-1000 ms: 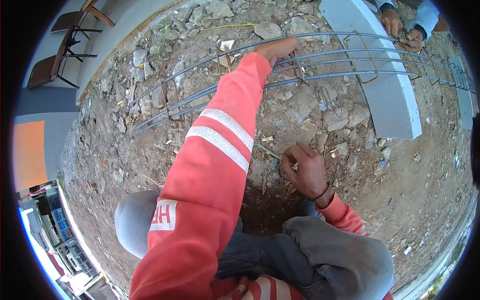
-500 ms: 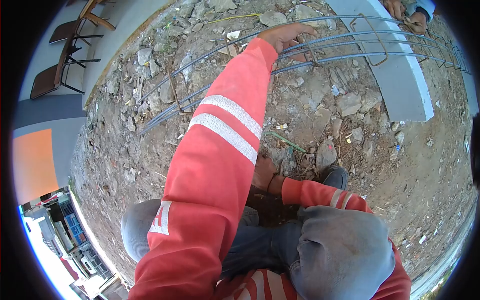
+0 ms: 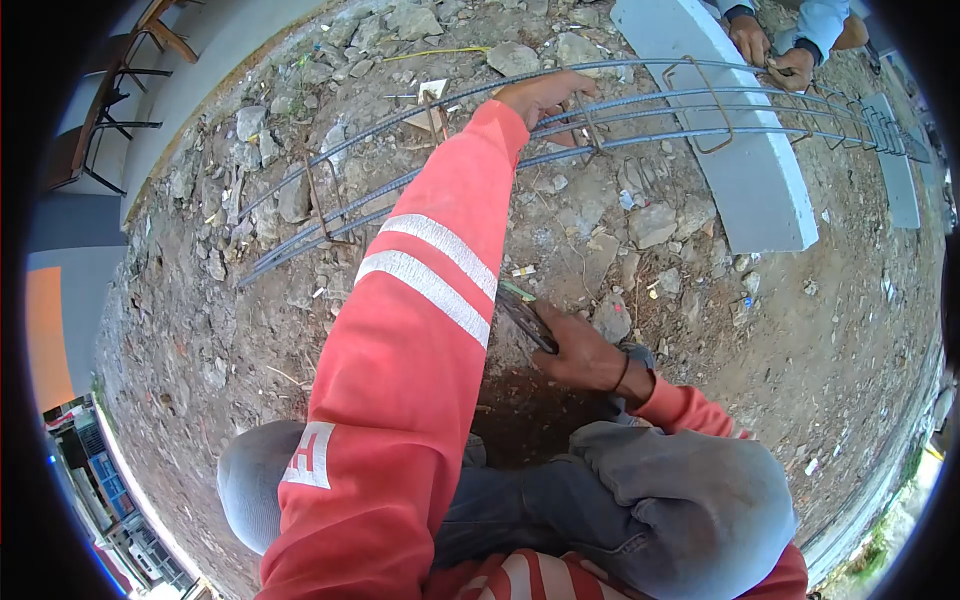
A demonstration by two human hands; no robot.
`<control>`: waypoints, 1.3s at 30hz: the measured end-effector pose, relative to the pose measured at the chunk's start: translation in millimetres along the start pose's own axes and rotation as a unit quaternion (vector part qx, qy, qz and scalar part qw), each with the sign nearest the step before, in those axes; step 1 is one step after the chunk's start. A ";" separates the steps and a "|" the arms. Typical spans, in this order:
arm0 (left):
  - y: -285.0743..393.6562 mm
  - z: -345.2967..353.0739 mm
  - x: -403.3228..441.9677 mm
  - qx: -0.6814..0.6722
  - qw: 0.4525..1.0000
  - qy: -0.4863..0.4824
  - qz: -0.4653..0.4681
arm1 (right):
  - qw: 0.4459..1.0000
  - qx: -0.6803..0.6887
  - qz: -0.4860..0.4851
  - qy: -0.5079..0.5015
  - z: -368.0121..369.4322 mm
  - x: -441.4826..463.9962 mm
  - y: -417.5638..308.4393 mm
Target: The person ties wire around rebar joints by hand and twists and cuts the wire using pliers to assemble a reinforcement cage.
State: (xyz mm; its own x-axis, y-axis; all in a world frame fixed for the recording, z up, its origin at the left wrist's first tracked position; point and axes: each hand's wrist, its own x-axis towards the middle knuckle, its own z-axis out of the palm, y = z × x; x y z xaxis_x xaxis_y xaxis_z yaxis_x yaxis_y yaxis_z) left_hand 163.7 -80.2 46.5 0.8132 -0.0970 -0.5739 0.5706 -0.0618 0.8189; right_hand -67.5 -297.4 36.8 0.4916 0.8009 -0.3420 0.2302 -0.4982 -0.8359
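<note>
My left hand point(image 3: 545, 97) grips the rebar cage point(image 3: 640, 105) beside a wire stirrup point(image 3: 592, 125), its fingers curled around the bars. Lower down, near my knees, my right hand point(image 3: 585, 352) is closed on a dark metal tool point(image 3: 527, 322) that looks like pliers. The tool's far end is hidden behind my left sleeve. Several long bars with bent square stirrups make up the cage, which runs from the left across a grey slab point(image 3: 745, 170).
A co-worker's hands point(image 3: 770, 55) are at the cage's upper right. Another grey slab point(image 3: 895, 170) lies under its far end. Stones point(image 3: 652, 225) and rubble cover the ground. Brown chairs point(image 3: 70, 150) stand at the upper left.
My right hand was bare-fingered, then reached down behind my left sleeve, and now shows farther right with the dark tool in it. My left hand has stayed at the cage.
</note>
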 end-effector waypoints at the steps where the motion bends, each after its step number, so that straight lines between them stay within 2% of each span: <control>1: 2.4 1.8 -4.4 -0.009 1.000 -0.002 0.005 | 0.998 -0.026 0.017 -0.062 -47.2 -10.6 -22.5; 3: 6.7 5.4 -13.7 -0.016 1.000 0.016 -0.018 | 0.985 -0.156 -0.010 -0.069 -109.1 -35.7 -40.7; 5: 4.5 6.5 -10.5 -0.023 1.000 0.015 -0.008 | 0.965 -0.262 -0.009 -0.029 -149.6 -60.4 -42.8; 9: -1.1 10.0 0.2 -0.018 0.999 0.050 0.003 | 0.958 -0.286 -0.012 -0.026 -199.2 -84.3 -57.3; 10: -0.6 11.4 -1.4 -0.023 0.999 0.047 0.005 | 0.959 -0.250 0.132 -0.025 -208.2 -84.4 -67.8; 13: -4.6 13.7 0.1 -0.057 0.997 0.039 0.030 | 0.958 -0.107 0.253 0.085 -236.9 -74.1 -72.5; 14: -4.4 13.0 5.4 -0.043 0.998 0.037 0.029 | 0.929 -0.353 0.107 0.018 -248.7 -72.7 -93.1; 16: -8.3 13.6 11.8 -0.030 0.999 0.032 0.028 | 0.885 -0.462 0.035 0.032 -266.4 -53.5 -96.2; 20: -17.1 10.8 38.1 0.015 0.997 0.049 0.063 | 0.810 -0.585 0.035 0.022 -271.3 -14.1 -97.9; 21: -19.8 9.8 42.8 0.028 0.995 0.055 0.075 | 0.808 -0.587 0.035 0.023 -275.3 -3.8 -97.7; 23: -22.3 10.2 47.6 0.050 0.992 0.074 0.094 | 0.811 -0.574 0.088 -0.075 -282.5 16.0 -98.2; 24: -22.8 11.3 48.2 0.057 0.989 0.088 0.102 | 0.809 -0.576 0.088 -0.077 -283.2 24.8 -99.0; 26: -26.0 12.0 51.4 0.056 0.989 0.087 0.109 | 0.818 -0.541 0.131 -0.143 -281.0 41.6 -100.8; 31: -19.2 9.5 36.0 0.092 0.987 0.093 0.092 | 0.819 -0.511 0.136 -0.224 -271.9 65.3 -75.0; 33: -19.6 8.2 32.5 0.073 0.984 0.097 0.129 | 0.828 -0.488 0.154 -0.230 -269.7 66.8 -78.1; 35: -16.5 7.4 28.7 0.090 0.985 0.091 0.119 | 0.837 -0.462 0.173 -0.237 -266.4 68.2 -79.3; 37: -19.0 7.6 34.7 0.108 0.984 0.085 0.111 | 0.843 -0.455 0.142 -0.249 -269.9 66.8 -72.4; 38: -21.5 7.7 36.9 0.122 0.979 0.090 0.138 | 0.843 -0.454 0.142 -0.250 -270.5 65.4 -68.7; 39: -21.6 7.4 35.2 0.135 0.972 0.096 0.165 | 0.843 -0.471 0.100 -0.239 -268.7 62.8 -67.1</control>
State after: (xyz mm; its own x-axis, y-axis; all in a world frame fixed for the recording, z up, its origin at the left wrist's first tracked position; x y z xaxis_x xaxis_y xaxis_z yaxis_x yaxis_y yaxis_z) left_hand 179.2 -89.6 8.7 0.9681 0.0297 -0.2487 0.2449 -0.3191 0.9155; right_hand 173.6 -303.0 186.8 0.2562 0.5995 -0.7583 0.8586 -0.5015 -0.1064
